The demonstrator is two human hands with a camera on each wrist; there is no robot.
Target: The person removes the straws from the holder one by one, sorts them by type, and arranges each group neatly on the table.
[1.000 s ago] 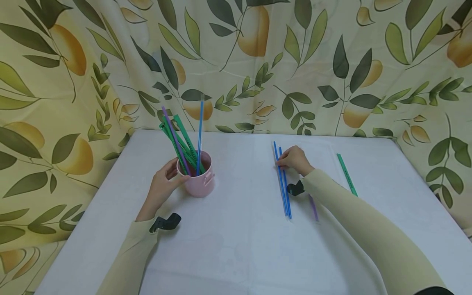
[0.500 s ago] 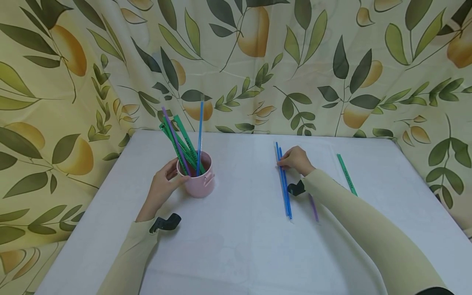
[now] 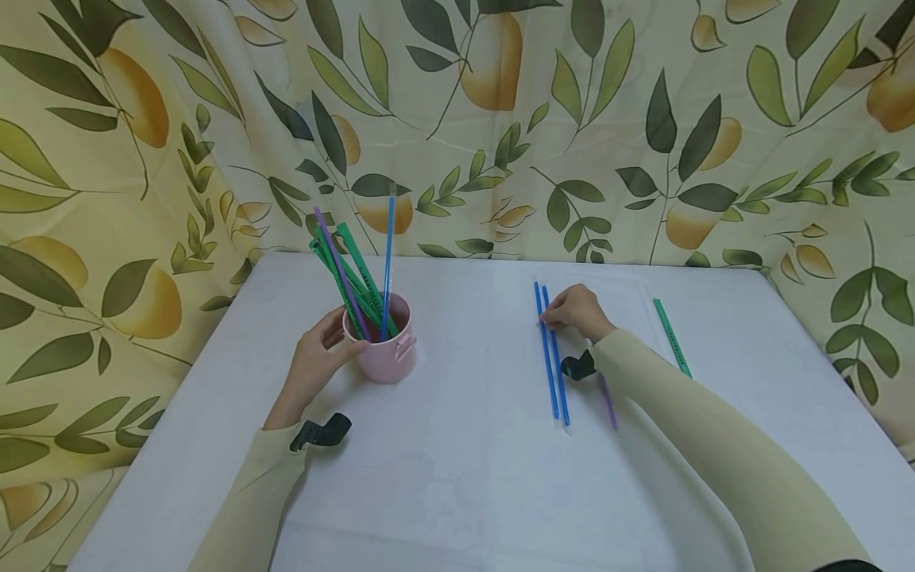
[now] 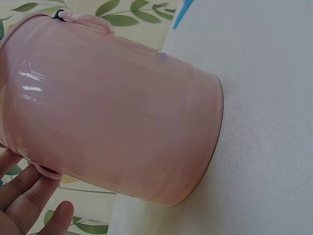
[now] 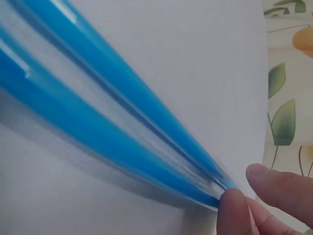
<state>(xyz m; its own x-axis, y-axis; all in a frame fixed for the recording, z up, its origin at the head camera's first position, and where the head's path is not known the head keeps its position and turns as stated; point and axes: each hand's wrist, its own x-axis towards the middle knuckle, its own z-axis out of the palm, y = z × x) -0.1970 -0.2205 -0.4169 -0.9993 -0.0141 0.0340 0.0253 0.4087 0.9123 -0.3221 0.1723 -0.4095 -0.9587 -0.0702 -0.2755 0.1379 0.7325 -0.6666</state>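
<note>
Left hand grips pink cup, hiding the lower ends of sticks inside, while right hand pinches at two blue sticks on table, one or both unclear, sleeve partly covering purple stick and green stick.

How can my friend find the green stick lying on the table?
Start on the right side of the white table. Past the right sleeve lies the green stick. It's the only green one lying down; the others lean in the pink cup.
</note>
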